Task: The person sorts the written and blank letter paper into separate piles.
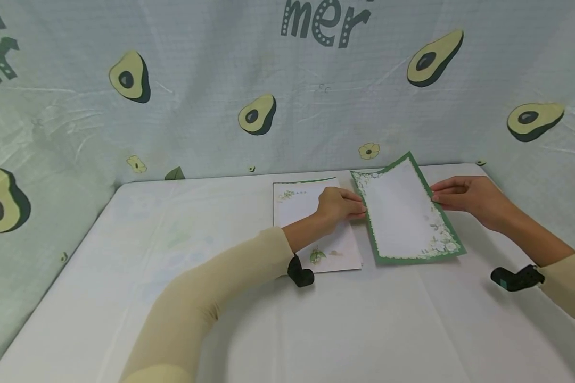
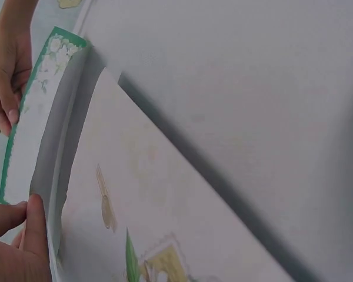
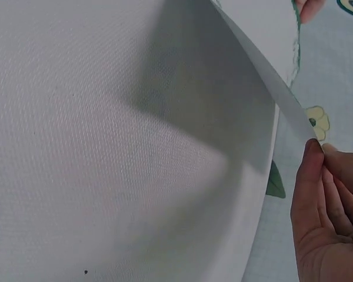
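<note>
A sheet of paper (image 1: 402, 213) with a green border and white flowers in two corners is held up, tilted, above the table. My left hand (image 1: 339, 205) pinches its left edge. On the opposite edge, my right hand (image 1: 474, 199) pinches the sheet between thumb and fingers. Beneath my left forearm lies a stack of printed paper (image 1: 337, 252) with flower and leaf prints, partly covered by that hand and wrist. In the left wrist view a corner of the stack's top paper (image 2: 123, 158) casts a shadow on the table.
A white cloth covers the table (image 1: 412, 330). Behind it hangs a pale curtain (image 1: 196, 64) printed with avocados and letters. A small black camera sits at my left wrist (image 1: 300, 272), another at my right wrist (image 1: 517, 277).
</note>
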Tool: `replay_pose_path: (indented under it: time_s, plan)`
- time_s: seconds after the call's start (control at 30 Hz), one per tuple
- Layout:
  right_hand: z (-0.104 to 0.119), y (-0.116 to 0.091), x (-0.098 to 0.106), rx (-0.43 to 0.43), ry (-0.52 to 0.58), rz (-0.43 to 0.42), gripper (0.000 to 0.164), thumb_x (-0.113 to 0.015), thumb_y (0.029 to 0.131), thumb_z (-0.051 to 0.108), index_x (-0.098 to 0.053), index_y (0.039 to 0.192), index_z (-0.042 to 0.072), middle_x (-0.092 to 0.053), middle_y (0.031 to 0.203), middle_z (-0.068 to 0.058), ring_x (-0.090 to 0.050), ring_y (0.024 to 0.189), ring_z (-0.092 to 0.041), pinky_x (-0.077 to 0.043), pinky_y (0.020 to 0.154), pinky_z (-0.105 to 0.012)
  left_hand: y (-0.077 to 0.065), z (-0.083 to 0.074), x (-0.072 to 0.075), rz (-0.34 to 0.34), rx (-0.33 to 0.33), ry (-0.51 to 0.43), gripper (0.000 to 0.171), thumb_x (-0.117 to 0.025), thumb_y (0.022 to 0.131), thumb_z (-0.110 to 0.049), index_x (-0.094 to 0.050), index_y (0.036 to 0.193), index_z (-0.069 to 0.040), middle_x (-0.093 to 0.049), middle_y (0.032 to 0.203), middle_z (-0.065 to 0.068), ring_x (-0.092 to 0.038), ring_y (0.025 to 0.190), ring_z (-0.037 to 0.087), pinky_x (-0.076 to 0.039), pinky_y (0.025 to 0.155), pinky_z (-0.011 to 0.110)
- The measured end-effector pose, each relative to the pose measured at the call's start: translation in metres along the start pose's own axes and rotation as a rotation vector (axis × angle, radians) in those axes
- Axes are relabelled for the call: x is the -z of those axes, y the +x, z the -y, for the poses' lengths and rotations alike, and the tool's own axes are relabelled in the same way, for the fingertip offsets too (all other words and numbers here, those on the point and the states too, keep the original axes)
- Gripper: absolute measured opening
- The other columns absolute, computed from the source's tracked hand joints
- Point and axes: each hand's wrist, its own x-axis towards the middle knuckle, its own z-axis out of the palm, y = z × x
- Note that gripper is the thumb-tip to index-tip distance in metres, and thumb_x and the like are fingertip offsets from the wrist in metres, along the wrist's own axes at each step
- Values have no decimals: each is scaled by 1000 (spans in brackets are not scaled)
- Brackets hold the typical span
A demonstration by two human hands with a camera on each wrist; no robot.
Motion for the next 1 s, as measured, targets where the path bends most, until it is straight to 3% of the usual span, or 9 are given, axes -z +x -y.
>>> replay_pose_path:
  time_s: [0.33,0.5,0.8,0.9,1.0]
  plan:
    - [-5,3,-2,-22,19,4,36,-68,100,12,-61,127,-10,-73,99,15,-70,95,-1,-61,83,-21,3,-5,-14,-2,11,17,24,-71,84,19,-70,108,14,-72,87,19,-73,98,41,-66,74,36]
    - [-8,2,1,-5,37,29,33,-66,101,10,-60,125,-11,-73,99,12,-70,94,-1,-61,82,-20,3,-3,-13,-1,11,28,24,-71,84,19,-69,108,14,-72,88,20,-73,97,42,-66,74,36]
    - [-16,2,1,-35,-2,20,43,-67,101,13,-53,129,-17,-70,99,16,-69,92,1,-61,81,-20,1,3,-7,25,37,63,26,-70,86,18,-67,111,16,-73,92,25,-71,98,44,-65,76,37]
    - [-18,2,1,-40,-22,16,44,-65,101,12,-52,130,-18,-69,98,17,-67,92,3,-61,82,-20,0,0,-4,63,35,114,28,-70,87,17,-65,115,17,-72,96,27,-70,100,45,-65,76,38]
    - [-20,2,2,-47,-41,-3,44,-65,102,12,-51,130,-19,-66,96,19,-66,90,4,-61,81,-20,-1,-6,-1,111,22,227,27,-71,88,14,-65,114,17,-72,97,25,-71,99,44,-65,78,38]
